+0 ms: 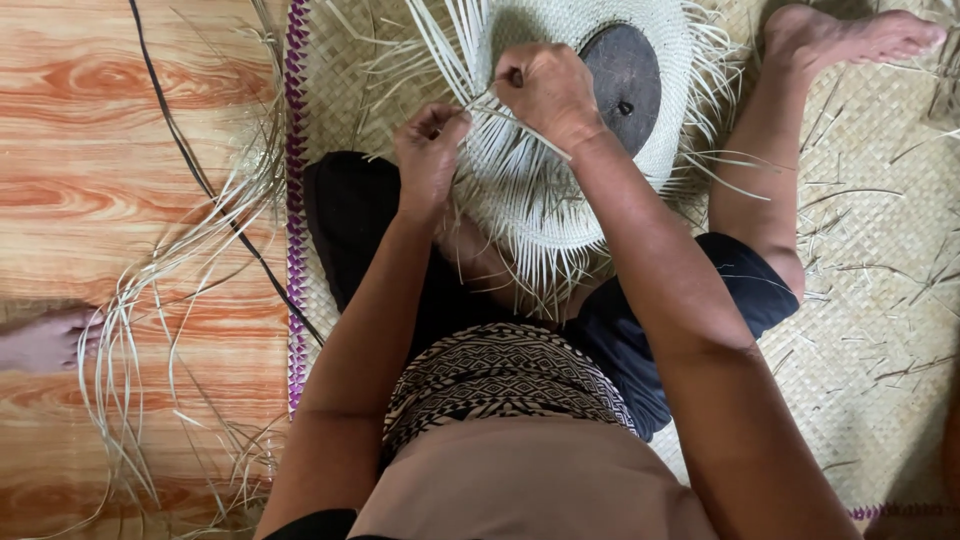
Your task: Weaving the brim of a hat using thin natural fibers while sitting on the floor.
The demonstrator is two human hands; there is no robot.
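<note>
A pale woven hat point(560, 150) made of thin straw strips lies on my lap, with many loose strip ends fanning out around its rim. A dark round block point(622, 82) sits on its crown. My left hand point(430, 155) pinches a few strips at the hat's left edge. My right hand point(548, 92) is closed on a thin strip stretched between the two hands, just above the weave. My right foot point(850, 35) rests on the mat at the top right.
I sit on a woven mat point(880, 300) with a purple edge point(296, 150). A bundle of loose straw strips point(150, 330) and a dark cord point(190, 160) lie on the wood-pattern floor at left. Another person's foot point(45, 340) shows at the left edge.
</note>
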